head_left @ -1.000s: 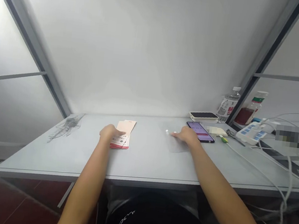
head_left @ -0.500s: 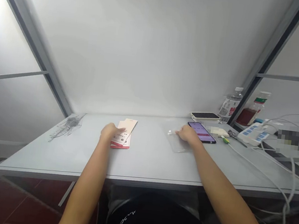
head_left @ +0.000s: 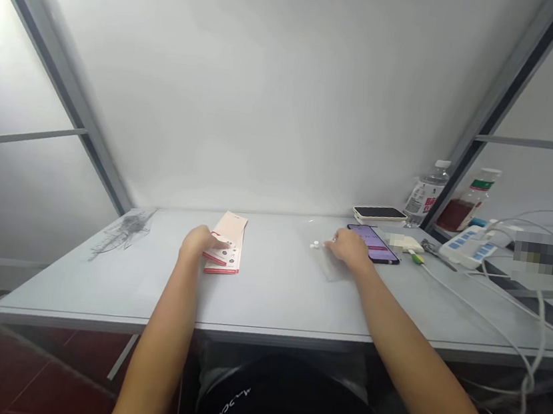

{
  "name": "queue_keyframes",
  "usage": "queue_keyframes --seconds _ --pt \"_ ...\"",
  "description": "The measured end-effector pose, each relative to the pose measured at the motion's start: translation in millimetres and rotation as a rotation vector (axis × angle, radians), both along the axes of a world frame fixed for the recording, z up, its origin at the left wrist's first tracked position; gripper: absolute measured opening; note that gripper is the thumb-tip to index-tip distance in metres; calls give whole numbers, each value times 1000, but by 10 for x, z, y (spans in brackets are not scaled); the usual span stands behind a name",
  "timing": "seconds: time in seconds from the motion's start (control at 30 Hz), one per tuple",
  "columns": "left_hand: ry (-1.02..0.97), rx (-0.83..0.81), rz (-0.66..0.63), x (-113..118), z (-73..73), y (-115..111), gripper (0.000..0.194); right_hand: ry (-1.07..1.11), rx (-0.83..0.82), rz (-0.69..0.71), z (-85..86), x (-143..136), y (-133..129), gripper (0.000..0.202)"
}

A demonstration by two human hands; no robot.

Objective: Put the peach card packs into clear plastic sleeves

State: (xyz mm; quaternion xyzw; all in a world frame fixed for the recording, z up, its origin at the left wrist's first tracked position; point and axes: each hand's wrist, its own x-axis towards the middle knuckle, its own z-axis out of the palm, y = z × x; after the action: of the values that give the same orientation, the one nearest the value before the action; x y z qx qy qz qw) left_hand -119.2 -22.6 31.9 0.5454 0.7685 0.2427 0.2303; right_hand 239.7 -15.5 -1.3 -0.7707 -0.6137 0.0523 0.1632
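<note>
My left hand point(head_left: 196, 244) is closed on a pale paper card point(head_left: 216, 258) with a red lower edge, its thumb lying across the top. Under and beside that card is another pale pink card point(head_left: 232, 226) with a red bottom edge and small print, resting on the table. To the right, my right hand point(head_left: 349, 248) pinches the edge of a clear plastic zip bag point(head_left: 326, 265). A small white slider point(head_left: 315, 244) shows just left of its fingertips. The bag lies flat, and its far outline is hard to make out.
Beyond my right hand lie a lit phone point(head_left: 382, 252) and a second phone point(head_left: 380, 214). Further right are a water bottle point(head_left: 426, 197), a bottle of dark red liquid point(head_left: 463, 206), a power strip point(head_left: 470, 246) and white cables. Dark scribble-like strands point(head_left: 125, 232) lie on the left of the table point(head_left: 265, 300).
My left hand has shifted slightly left, and its card has turned and slid down, uncovering more of the card beneath. My right hand has barely moved.
</note>
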Motion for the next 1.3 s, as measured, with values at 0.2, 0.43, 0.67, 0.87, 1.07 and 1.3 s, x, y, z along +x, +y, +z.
queue_keyframes --seconds 0.2,0.43,0.67,0.87,1.07,1.3 --pt "-379 95 -107 85 138 -46 36 487 41 110 91 41 9 20" --pt "-1080 272 -510 758 92 -199 40 854 327 286 199 -407 -164 26" --pt "-1227 122 -691 1289 -147 -370 40 704 451 564 89 -799 -292 18" --pt "-1111 283 -553 1245 -190 -307 40 857 399 520 118 -819 -305 33" --pt "-794 347 -649 1174 -102 -360 46 942 274 532 129 -803 -311 27" --pt "-393 524 -658 993 7 -379 38 1056 73 669 139 -783 -307 20"
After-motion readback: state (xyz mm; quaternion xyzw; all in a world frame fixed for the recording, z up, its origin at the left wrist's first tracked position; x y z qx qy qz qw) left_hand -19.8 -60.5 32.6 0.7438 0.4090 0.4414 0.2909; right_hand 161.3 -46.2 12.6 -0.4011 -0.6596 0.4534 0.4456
